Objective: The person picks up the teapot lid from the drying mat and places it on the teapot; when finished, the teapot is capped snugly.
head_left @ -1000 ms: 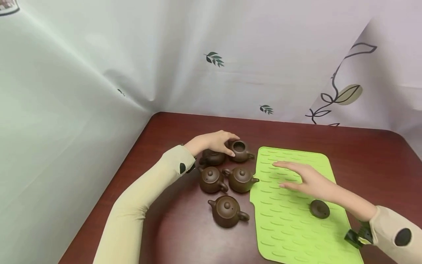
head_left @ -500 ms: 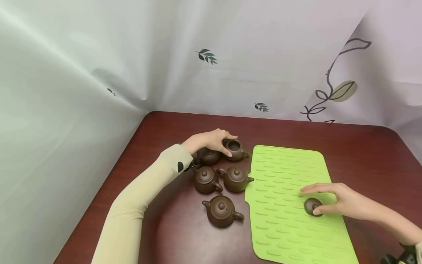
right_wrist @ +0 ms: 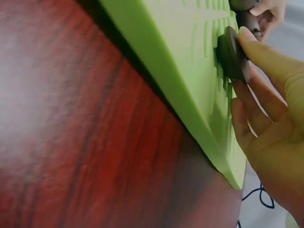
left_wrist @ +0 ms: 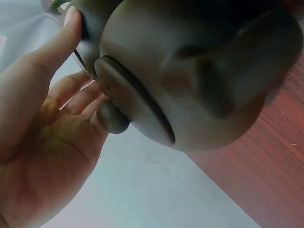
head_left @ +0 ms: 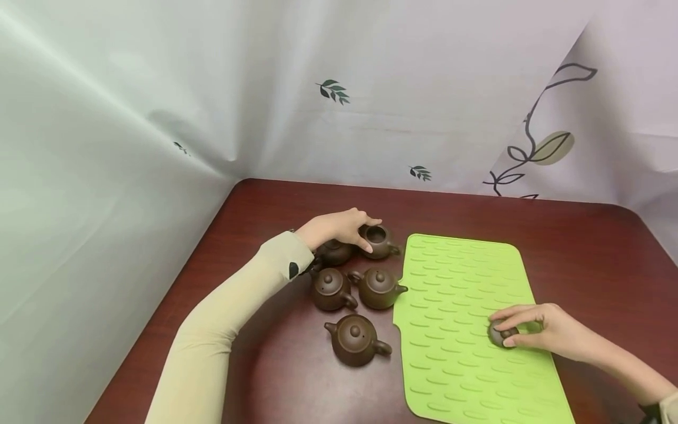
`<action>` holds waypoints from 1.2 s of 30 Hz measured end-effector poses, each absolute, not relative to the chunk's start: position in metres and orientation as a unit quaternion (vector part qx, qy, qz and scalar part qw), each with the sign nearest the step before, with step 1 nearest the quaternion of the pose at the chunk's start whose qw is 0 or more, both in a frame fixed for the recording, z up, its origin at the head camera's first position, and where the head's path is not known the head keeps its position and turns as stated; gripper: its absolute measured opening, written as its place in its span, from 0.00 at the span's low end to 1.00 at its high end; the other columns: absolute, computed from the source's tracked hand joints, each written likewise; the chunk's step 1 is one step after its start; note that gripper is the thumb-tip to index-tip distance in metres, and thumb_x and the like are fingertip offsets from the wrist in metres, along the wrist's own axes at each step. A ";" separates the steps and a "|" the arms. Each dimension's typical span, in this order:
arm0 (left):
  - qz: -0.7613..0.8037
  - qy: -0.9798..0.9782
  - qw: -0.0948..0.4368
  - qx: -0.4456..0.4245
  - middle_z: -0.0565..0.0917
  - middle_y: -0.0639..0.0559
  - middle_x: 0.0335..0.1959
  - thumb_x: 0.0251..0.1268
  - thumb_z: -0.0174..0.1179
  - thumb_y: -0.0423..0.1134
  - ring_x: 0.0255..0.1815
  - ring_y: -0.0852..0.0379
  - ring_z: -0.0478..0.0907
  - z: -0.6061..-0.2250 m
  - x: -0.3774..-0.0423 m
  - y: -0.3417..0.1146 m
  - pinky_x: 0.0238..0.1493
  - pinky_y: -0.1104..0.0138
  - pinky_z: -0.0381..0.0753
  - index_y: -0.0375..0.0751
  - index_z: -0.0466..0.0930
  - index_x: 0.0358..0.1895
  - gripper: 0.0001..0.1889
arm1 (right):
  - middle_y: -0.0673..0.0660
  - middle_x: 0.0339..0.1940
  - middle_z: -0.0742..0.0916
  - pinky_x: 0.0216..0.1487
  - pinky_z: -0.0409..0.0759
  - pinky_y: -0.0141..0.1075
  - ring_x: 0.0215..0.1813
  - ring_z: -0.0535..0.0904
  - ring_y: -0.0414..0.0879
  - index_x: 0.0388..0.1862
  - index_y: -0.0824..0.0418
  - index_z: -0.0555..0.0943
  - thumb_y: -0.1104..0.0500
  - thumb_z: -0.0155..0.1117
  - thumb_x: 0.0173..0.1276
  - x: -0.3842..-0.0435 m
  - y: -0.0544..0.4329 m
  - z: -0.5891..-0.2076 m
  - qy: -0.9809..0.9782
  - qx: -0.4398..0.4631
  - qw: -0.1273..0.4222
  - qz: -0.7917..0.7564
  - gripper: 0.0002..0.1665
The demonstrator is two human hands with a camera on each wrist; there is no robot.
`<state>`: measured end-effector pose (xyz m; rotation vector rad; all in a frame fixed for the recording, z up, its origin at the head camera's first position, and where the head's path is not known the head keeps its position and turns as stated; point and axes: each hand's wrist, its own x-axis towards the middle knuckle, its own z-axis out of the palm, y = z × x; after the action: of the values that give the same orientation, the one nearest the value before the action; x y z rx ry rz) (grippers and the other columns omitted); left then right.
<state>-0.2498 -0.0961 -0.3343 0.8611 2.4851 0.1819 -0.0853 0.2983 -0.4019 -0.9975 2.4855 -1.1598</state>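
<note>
In the head view, a brown teapot without its lid (head_left: pixel 377 241) stands at the back of the group, its round mouth facing up. My left hand (head_left: pixel 344 227) grips its left side, thumb on the near side and fingers round the far side. Under that wrist is a lidded teapot (head_left: pixel 335 253), partly hidden; its knob and body (left_wrist: pixel 175 85) fill much of the left wrist view. My right hand (head_left: pixel 556 330) pinches a small brown teapot lid (head_left: pixel 497 335) by its edge, thumb and fingertips on opposite sides. The lid (right_wrist: pixel 232 54) is close over the green mat (head_left: pixel 455 365).
Three more lidded teapots stand nearer on the dark red table (head_left: pixel 296 377): a left one (head_left: pixel 331 288), a middle one (head_left: pixel 378 287) whose spout overlaps the mat's edge, and a front one (head_left: pixel 354 340). A white patterned curtain (head_left: pixel 424 106) hangs behind and at the left.
My right hand has moved right and down from over the mat's middle to the lid, and its fingers have closed on the edge. The left hand stays at the lidless teapot.
</note>
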 end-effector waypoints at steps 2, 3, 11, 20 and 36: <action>0.062 0.913 0.249 0.316 0.60 0.39 0.70 0.58 0.62 0.54 0.71 0.46 0.55 -0.335 -0.250 -0.096 0.68 0.58 0.60 0.48 0.54 0.73 0.41 | 0.48 0.48 0.85 0.45 0.73 0.20 0.54 0.74 0.26 0.42 0.52 0.86 0.64 0.70 0.55 -0.087 0.297 -0.400 0.843 -0.335 0.113 -0.405 0.15; 0.059 0.914 0.249 0.314 0.59 0.39 0.70 0.58 0.62 0.54 0.71 0.46 0.55 -0.335 -0.251 -0.096 0.68 0.58 0.59 0.49 0.54 0.73 0.41 | 0.49 0.48 0.85 0.45 0.73 0.20 0.54 0.74 0.27 0.42 0.53 0.86 0.65 0.70 0.55 -0.089 0.296 -0.399 0.841 -0.334 0.113 -0.411 0.15; 0.044 0.921 0.249 0.295 0.58 0.42 0.71 0.58 0.61 0.56 0.73 0.45 0.50 -0.334 -0.251 -0.090 0.69 0.55 0.57 0.50 0.54 0.73 0.42 | 0.41 0.49 0.83 0.44 0.73 0.19 0.53 0.72 0.24 0.42 0.55 0.85 0.66 0.70 0.55 -0.105 0.280 -0.376 0.863 -0.281 0.069 -0.413 0.15; 0.041 0.928 0.236 0.286 0.63 0.43 0.69 0.57 0.61 0.56 0.72 0.46 0.53 -0.336 -0.248 -0.091 0.68 0.57 0.59 0.49 0.55 0.72 0.41 | 0.39 0.51 0.82 0.40 0.80 0.31 0.47 0.81 0.36 0.46 0.64 0.82 0.65 0.66 0.61 -0.142 0.255 -0.349 0.844 -0.235 0.106 -0.471 0.14; 0.029 0.927 0.235 0.290 0.65 0.45 0.69 0.59 0.59 0.56 0.69 0.49 0.60 -0.337 -0.243 -0.090 0.64 0.60 0.65 0.45 0.52 0.73 0.42 | 0.53 0.54 0.82 0.44 0.80 0.35 0.49 0.81 0.39 0.46 0.57 0.84 0.52 0.69 0.59 -0.207 0.170 -0.340 0.834 -0.233 0.117 -0.485 0.18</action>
<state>-0.2433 -0.0900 -0.3368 0.7967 2.5434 0.0797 -0.2069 0.1702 -0.3399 -0.6824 2.4421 -1.4200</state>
